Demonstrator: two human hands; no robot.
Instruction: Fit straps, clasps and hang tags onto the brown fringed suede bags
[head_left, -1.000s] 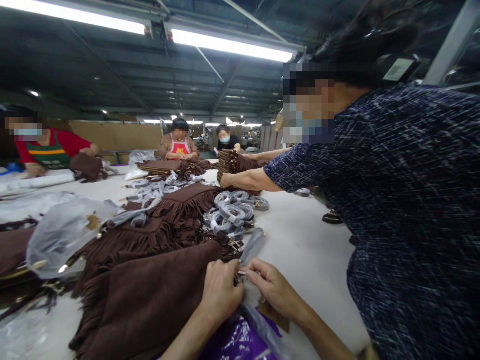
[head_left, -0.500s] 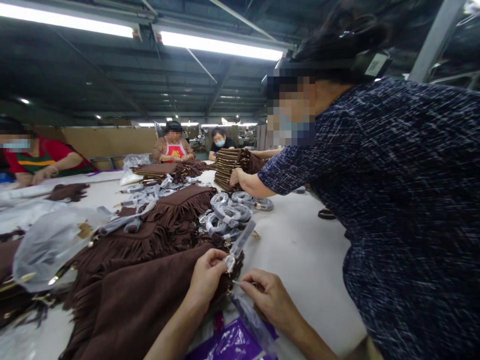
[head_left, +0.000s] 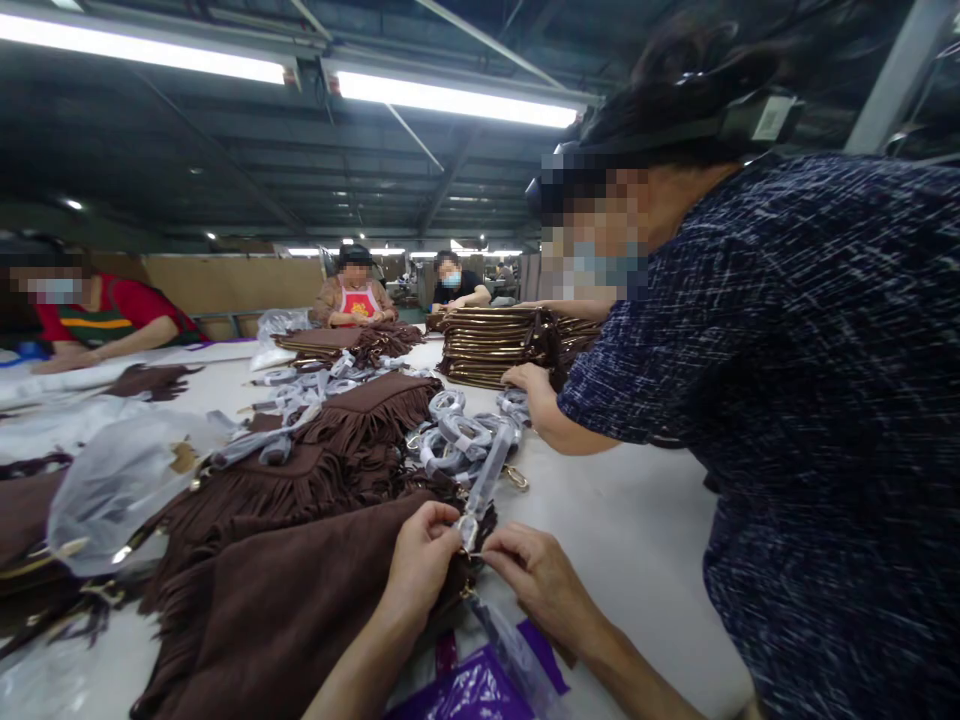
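A brown fringed bag [head_left: 292, 610] lies flat before me, its far right corner beneath my fingers. My left hand [head_left: 426, 550] is closed, thumb and fingers pinching the metal clasp end of a plastic-wrapped strap [head_left: 491, 468] at that corner. Close beside it, my right hand [head_left: 534, 575] pinches a thin, pale sliver too small to name, its tip near the clasp. Below the hands, another plastic-wrapped piece [head_left: 506, 645] hangs from a gold fitting. Purple plastic packaging [head_left: 472, 690] lies underneath, at the bottom edge.
Coiled wrapped straps [head_left: 450, 440] and more fringed bags [head_left: 367, 410] lie ahead. On the left is a clear plastic bag [head_left: 127, 490]. A co-worker [head_left: 810, 380] leans in from the right, arms around a stack of bags [head_left: 491, 345]. Other people sit across the white table [head_left: 615, 520].
My right hand's fingertips have moved up and closer to the clasp in my left hand. The co-worker's bag stack and arm have come nearer, over the coiled straps.
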